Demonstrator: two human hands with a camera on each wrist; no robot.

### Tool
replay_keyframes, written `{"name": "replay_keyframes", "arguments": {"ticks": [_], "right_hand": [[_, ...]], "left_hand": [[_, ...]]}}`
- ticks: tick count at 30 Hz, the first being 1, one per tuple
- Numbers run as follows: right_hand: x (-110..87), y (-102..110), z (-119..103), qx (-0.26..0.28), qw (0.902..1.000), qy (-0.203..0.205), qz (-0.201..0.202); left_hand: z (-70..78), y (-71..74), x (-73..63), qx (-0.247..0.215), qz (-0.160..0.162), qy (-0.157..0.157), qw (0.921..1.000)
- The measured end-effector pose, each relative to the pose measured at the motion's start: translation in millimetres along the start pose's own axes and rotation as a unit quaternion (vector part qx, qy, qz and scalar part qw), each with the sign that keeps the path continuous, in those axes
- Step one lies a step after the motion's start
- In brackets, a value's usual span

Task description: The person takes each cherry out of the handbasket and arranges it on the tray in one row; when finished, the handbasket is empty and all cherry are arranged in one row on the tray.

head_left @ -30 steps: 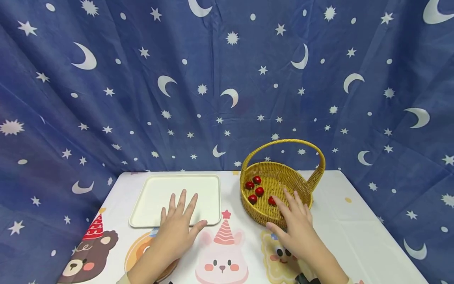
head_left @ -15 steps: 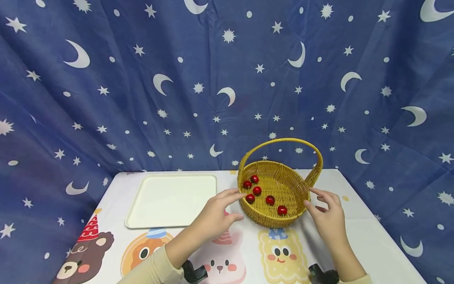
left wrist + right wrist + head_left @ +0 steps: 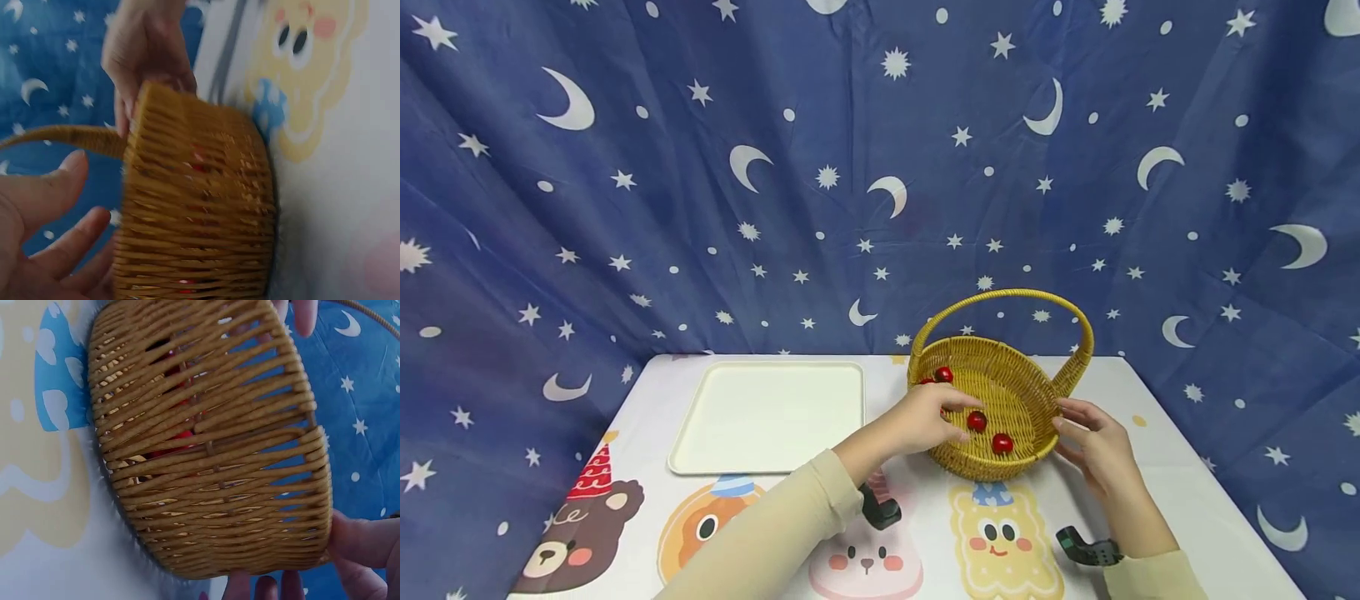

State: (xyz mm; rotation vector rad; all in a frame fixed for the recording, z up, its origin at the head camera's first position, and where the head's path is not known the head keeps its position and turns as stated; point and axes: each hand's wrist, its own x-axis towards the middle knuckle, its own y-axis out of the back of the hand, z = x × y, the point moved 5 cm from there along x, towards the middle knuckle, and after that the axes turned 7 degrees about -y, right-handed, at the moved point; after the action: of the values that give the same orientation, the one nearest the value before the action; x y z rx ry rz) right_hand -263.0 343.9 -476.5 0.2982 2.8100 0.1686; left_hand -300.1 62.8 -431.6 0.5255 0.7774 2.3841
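A: "In the head view, where is the basket?"

B: "The round golden-brown wicker basket [image 3: 985, 468] with a tall arched handle stands on a white tablecloth [image 3: 1157, 483] printed with cartoon figures, right of a white rectangular tray [image 3: 767, 417] and apart from it."

A: "And the hands?"

B: "The left hand [image 3: 927, 417] reaches over the left rim, thumb and fingers parted, near small, glossy, round red fruits [image 3: 1002, 443] on the basket's floor. Some are partly hidden; whether it touches one cannot be told. The right hand [image 3: 1097, 443] holds the right rim."

A: "The left wrist view?"

B: "The woven wall fills the middle, red showing through. The left thumb stands away from its fingers; the right hand's fingers reach over the rim."

A: "The right wrist view?"

B: "The right thumb is at the rim, other fingertips by the wall, with blue moon-and-star cloth [image 3: 356, 450] behind."
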Motion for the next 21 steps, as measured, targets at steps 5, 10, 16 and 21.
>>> {"name": "replay_keyframes", "arguments": {"ticks": [5,10,16,21], "right_hand": [[7.2,4.1,11.8,0.016,0.999,-0.027,-0.032],[13.4,5.9,14.8,0.016,0.9969,-0.021,-0.074],[19.1,4.4,11.9,0.044,0.9947,-0.011,-0.093],[19.7,4.3,10.7,0.054,0.9944,-0.009,-0.091]], "left_hand": [[-7.4,-14.8,26.0,-0.002,-0.047,-0.002,0.9989],[-14.6,-23.5,47.5,-0.023,-0.06,0.014,0.9979],[-26.0,-31.2,62.8,-0.018,-0.081,0.055,0.995],[-27.0,-38.8,67.2,0.031,-0.121,0.06,0.9904]]}}
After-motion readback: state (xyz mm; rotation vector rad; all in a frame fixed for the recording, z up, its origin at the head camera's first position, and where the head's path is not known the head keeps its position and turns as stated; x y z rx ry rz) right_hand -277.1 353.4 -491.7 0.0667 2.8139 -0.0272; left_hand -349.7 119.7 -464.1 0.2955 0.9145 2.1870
